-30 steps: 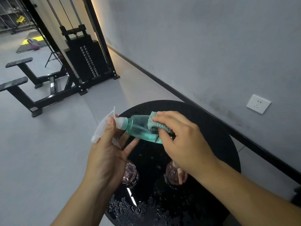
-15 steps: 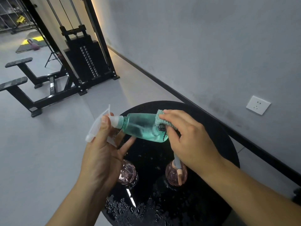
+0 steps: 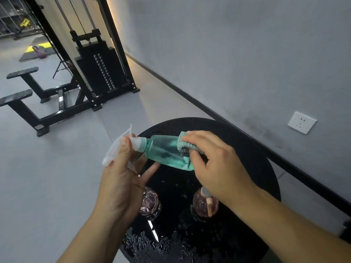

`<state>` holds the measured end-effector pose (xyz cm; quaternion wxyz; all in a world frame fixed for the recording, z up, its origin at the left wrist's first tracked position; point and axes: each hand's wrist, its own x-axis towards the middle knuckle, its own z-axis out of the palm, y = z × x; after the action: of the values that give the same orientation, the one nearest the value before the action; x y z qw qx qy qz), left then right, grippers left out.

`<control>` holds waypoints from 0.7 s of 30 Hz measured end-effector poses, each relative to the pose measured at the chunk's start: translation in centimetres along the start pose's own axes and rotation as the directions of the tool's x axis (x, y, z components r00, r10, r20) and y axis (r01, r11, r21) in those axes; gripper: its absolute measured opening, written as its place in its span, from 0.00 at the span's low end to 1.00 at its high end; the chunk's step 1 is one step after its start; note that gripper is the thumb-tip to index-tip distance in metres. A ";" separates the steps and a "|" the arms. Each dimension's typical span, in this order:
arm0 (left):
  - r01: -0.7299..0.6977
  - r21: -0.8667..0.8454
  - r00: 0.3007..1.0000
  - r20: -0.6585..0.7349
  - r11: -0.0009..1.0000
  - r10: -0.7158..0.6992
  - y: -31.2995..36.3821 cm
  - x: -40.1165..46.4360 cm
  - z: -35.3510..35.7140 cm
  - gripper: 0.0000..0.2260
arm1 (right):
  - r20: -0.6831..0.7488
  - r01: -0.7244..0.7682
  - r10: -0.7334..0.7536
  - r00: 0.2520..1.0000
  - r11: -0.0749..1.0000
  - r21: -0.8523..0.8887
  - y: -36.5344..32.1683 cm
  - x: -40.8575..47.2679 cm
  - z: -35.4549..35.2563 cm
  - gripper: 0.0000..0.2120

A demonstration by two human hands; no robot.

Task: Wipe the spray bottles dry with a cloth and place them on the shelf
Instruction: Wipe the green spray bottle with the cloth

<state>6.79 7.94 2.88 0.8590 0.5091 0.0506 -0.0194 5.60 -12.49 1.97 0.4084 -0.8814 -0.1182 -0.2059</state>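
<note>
We see a teal spray bottle point(image 3: 167, 152) held on its side above the round black counter point(image 3: 247, 149), its white trigger head point(image 3: 121, 147) pointing left. The left hand point(image 3: 121, 186) supplies the grip at the neck: thumb curled over the trigger head, the other fingers loosely spread beneath the bottle's shoulder. The right hand point(image 3: 216, 168) pinches a small teal cloth point(image 3: 185, 144) between thumb and fingers and presses it against the bottle's base end; the cloth wraps over the upper edge of that end.

Below the hands, two pink spray bottles stand upright on the counter, well apart from each other: the left pink bottle point(image 3: 150, 203) is partly hidden by the left hand, and the right pink bottle point(image 3: 205, 205) shows its nozzle just under the right wrist. Water droplets point(image 3: 152, 243) lie scattered over the near part of the counter.

Behind the counter we note a grey wall with a white socket point(image 3: 302, 122), and at upper left a black weight machine point(image 3: 98, 67) on the grey floor.
</note>
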 end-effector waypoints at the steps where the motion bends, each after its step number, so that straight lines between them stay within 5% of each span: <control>1: 0.003 0.009 1.000 0.004 1.000 -0.003 -0.2 0.0 0.0 0.15 | 0.017 0.024 -0.024 1.000 1.000 0.004 -0.3 -0.1 0.1 0.17; 13: 0.024 -0.007 0.998 -0.051 1.000 -0.025 0.5 0.3 -0.2 0.18 | -0.027 -0.009 0.011 1.000 0.996 0.085 0.3 0.1 -0.3 0.17; 17: 0.063 0.032 0.992 -0.110 0.997 -0.059 0.4 0.4 -0.1 0.32 | -0.048 0.029 -0.022 0.999 0.987 0.156 -0.1 -0.2 0.2 0.17; 21: 0.069 0.040 0.988 -0.143 0.997 -0.062 0.4 0.3 0.3 0.37 | -0.083 0.059 -0.046 0.995 0.986 0.158 -0.1 -0.5 0.5 0.18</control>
<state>7.10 7.90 3.28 0.8406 0.5263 0.1276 -0.0124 5.24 -12.04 1.51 0.4768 -0.8334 -0.1412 -0.2412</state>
